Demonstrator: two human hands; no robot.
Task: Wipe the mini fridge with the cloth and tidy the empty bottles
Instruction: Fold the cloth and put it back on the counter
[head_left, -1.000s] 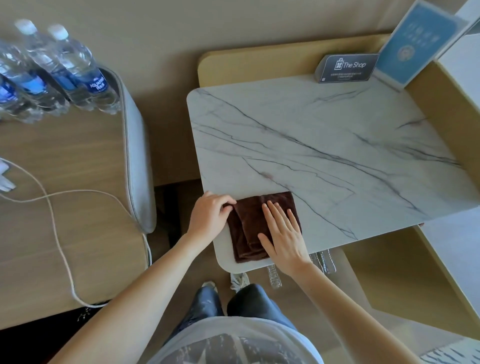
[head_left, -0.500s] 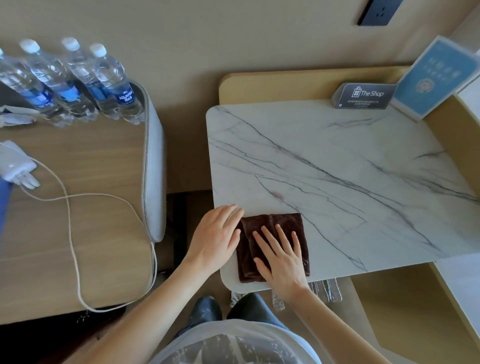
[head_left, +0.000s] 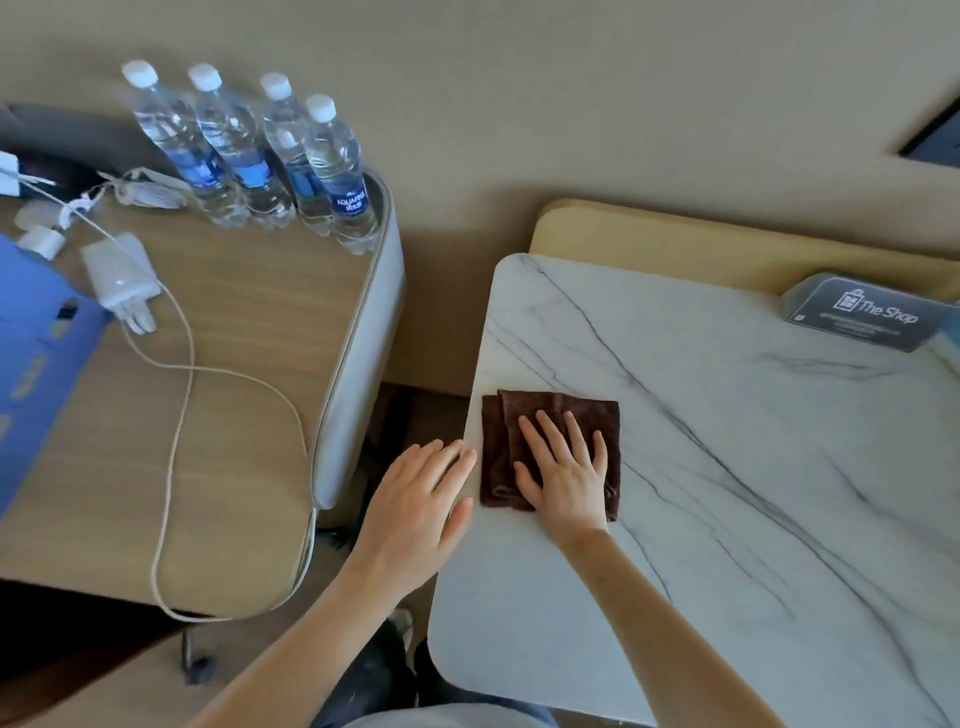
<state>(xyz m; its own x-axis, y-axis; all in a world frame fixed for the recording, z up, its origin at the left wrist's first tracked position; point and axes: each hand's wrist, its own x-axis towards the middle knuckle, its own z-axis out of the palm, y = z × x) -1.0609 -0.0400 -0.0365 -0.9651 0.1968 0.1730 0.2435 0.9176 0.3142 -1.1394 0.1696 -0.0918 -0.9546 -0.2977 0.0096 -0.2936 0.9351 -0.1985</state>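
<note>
A folded dark brown cloth (head_left: 566, 415) lies on the white marble top (head_left: 753, 467) near its left edge. My right hand (head_left: 563, 467) presses flat on the cloth, fingers spread. My left hand (head_left: 415, 509) rests open at the marble top's left edge, fingertips just touching it, beside the cloth and holding nothing. Several clear water bottles (head_left: 260, 156) with blue labels and white caps stand upright at the back of the wooden desk (head_left: 234, 415) on the left.
A white charger (head_left: 117, 275) with a long cable (head_left: 176, 467) lies on the desk, next to a blue box (head_left: 31, 338). A dark "The Shop" sign (head_left: 867, 312) stands at the marble top's back right. A gap separates desk and marble top.
My right hand has slid the cloth away from the front edge, further onto the marble. My left hand has let go of the cloth and opened flat at the edge. The view shifted left.
</note>
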